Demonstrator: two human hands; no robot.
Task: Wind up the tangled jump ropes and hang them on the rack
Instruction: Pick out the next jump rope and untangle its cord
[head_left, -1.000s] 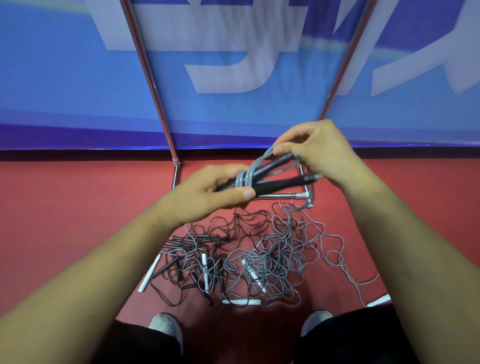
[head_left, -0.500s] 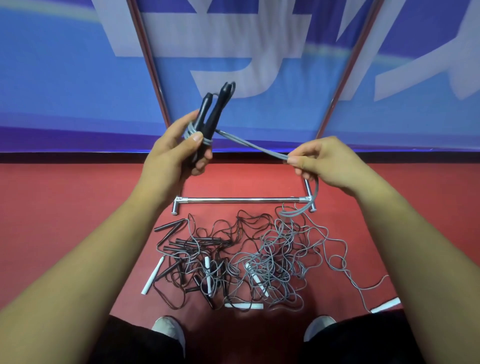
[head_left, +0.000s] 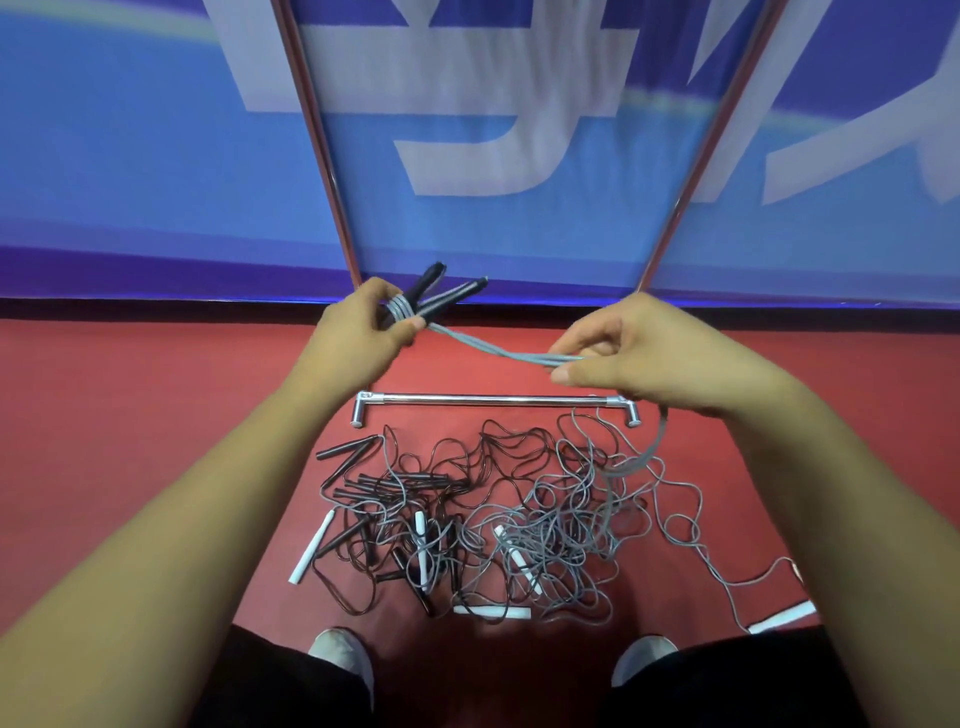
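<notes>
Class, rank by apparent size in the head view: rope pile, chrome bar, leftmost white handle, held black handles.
Rope pile
Chrome bar
White handle and black handles: unsure, left hand hides part.

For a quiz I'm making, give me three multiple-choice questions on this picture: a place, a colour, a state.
1. Where is the chrome bar? A) beyond the rope pile B) on a table C) in a hand
2. The cord from left hand to right hand is: A) yellow B) green C) grey
3. The right hand is: A) open, empty B) pinching the cord C) unseen
A: it lies past the pile. C: the strands look grey. B: its grip closes on the strands.
</notes>
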